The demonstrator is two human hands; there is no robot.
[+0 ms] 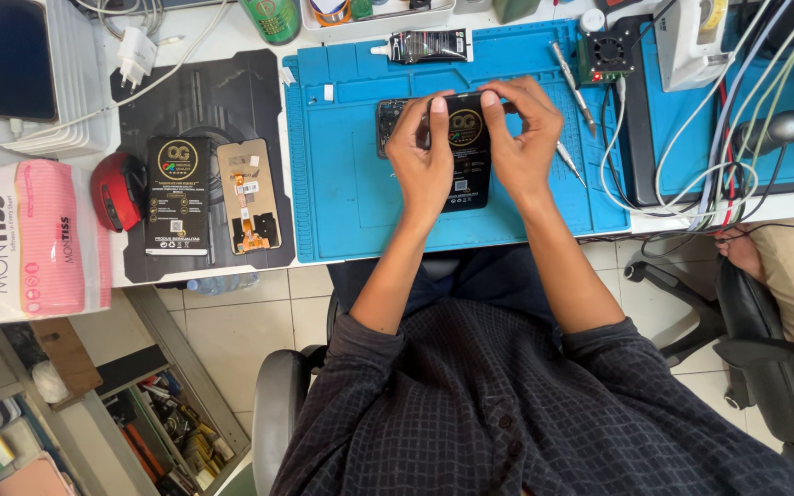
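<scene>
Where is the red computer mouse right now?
In the head view, the red mouse lies at the desk's left, between the pink tissue pack and the black screen package.

White workbench [259, 37] with blue silicone mat [342, 184], black mat [204, 92], pink tissue pack [39, 239], white charger [137, 55].

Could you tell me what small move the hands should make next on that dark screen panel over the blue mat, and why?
Probably press gently along the panel's top edge. The left hand and right hand both grip the upper end of the dark screen panel, thumbs on its face, over a phone body that shows at its upper left on the blue mat. The two look slightly out of line, so easing them square seems sensible first.
</scene>
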